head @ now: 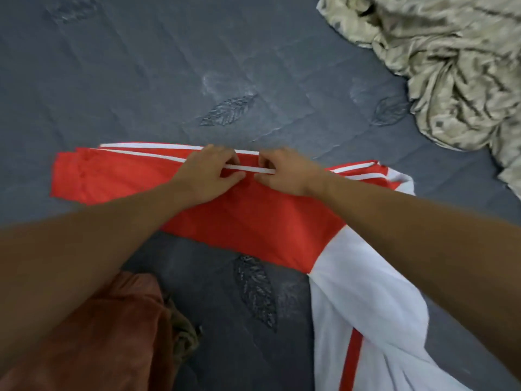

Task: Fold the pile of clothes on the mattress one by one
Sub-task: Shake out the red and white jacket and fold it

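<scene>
A red and white garment with white side stripes lies stretched across the dark grey mattress. Its red part runs from the left to the middle, and its white part hangs down toward the lower right. My left hand and my right hand sit side by side on the garment's far edge. Both pinch the fabric at a white stripe, fingers curled around it.
A crumpled beige patterned cloth is heaped at the upper right. A rust-brown garment with an olive piece beside it lies at the lower left. The mattress cover carries a leaf print.
</scene>
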A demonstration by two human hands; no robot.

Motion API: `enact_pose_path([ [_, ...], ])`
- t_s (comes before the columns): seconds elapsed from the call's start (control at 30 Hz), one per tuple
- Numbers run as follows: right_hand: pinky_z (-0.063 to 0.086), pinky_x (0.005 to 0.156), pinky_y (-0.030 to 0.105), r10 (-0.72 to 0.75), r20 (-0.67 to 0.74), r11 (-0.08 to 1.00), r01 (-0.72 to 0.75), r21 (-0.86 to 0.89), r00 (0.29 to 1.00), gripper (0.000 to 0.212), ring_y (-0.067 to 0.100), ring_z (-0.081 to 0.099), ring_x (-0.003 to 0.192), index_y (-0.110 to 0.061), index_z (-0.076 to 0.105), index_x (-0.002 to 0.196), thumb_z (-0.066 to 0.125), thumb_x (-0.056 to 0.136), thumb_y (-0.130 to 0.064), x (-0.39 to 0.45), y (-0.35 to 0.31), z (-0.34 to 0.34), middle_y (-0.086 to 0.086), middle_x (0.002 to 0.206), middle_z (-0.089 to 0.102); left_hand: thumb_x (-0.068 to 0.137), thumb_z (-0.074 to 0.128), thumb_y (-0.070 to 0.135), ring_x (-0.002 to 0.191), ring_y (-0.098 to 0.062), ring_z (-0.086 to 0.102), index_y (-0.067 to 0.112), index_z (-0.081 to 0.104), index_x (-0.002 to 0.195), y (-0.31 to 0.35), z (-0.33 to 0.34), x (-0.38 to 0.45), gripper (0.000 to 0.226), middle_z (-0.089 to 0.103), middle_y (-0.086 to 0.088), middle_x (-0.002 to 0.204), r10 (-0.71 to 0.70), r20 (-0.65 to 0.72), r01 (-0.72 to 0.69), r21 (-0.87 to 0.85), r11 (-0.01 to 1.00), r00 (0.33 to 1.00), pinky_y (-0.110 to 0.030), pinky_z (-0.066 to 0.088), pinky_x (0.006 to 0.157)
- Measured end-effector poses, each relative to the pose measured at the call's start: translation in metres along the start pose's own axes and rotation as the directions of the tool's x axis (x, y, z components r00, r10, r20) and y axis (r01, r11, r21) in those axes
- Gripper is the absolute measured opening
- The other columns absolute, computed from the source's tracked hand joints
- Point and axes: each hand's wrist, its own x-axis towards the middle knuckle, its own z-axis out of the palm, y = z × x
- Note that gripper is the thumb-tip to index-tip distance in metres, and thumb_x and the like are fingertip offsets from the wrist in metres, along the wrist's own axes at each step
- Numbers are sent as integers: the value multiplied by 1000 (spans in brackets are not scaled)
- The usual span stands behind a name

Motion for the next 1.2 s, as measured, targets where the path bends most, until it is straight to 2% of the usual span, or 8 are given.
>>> enact_pose_path([
  [0.1, 47, 83, 37, 56, 39, 995, -53, -90, 998, 20, 32, 62, 108, -26, 61, 103, 63, 93, -43, -37, 66, -12, 8, 113, 69, 96, 67, 50, 84, -17, 59, 26, 68, 97, 42, 31, 29, 24, 67, 7, 90, 14, 87, -9, -54, 998, 996, -36, 47, 78],
  [0.23, 47, 98, 41, 106, 18, 976, -100, -195, 994, 35, 37, 60, 121, -22, 66, 128, 55, 101, -41, -64, 126, -24, 15, 129, 67, 101, 65, 34, 79, -27, 60, 16, 64, 89, 71, 58, 54, 22, 61, 1, 78, -20, 105, 32, -114, 993, 994, -35, 37, 67],
  [0.47, 46, 85, 42, 68, -79, 934, -91, -346, 995, 59, 41, 62, 113, -19, 69, 116, 55, 93, -72, -60, 168, -55, 18, 118, 67, 102, 63, 31, 96, -41, 64, 11, 67, 97, 78, 64, 85, 21, 69, -20, 97, -187, 7, 186, 44, 981, 982, -45, 50, 83],
  [0.63, 46, 82, 40, 26, 54, 951, -8, -310, 998, 37, 36, 63, 105, -20, 67, 107, 56, 100, -55, -81, 205, -46, 8, 102, 67, 101, 64, 29, 90, -37, 64, 15, 65, 91, 78, 70, 83, 17, 68, -15, 86, -194, -27, 195, 34, 980, 981, -42, 47, 79],
  [0.9, 33, 71, 38, 59, -230, 876, -161, -455, 971, 59, 41, 66, 100, -17, 64, 112, 41, 100, -70, -87, 227, -20, 18, 105, 69, 102, 60, 33, 96, -45, 61, 10, 65, 103, 78, 82, 78, 23, 65, -27, 87, -155, -112, 173, 166, 971, 981, -51, 50, 87],
  [1.0, 36, 74, 42, -28, -352, 838, -170, -519, 936, 39, 38, 65, 93, -15, 55, 116, 50, 104, -52, -96, 220, -13, 14, 105, 67, 100, 59, 26, 102, -46, 55, 9, 62, 110, 91, 89, 75, 20, 61, -27, 101, -116, -209, 180, 314, 932, 971, -54, 46, 87],
  [1.07, 36, 74, 42, -161, -473, 789, -175, -589, 866, 9, 33, 58, 90, -13, 54, 104, 55, 99, -21, -105, 211, -9, 13, 104, 60, 90, 59, 13, 105, -42, 49, 10, 55, 116, 106, 92, 72, 27, 52, -22, 115, -39, -266, 153, 423, 893, 963, -53, 42, 83],
  [1.2, 33, 73, 42, -325, -526, 807, -59, -588, 786, 15, 31, 53, 86, -12, 57, 92, 50, 81, -5, -131, 202, 10, 9, 95, 57, 90, 56, 16, 127, -37, 50, 16, 53, 139, 148, 122, 54, 49, 49, -12, 145, 237, -109, -191, 322, 927, 965, -49, 43, 104],
])
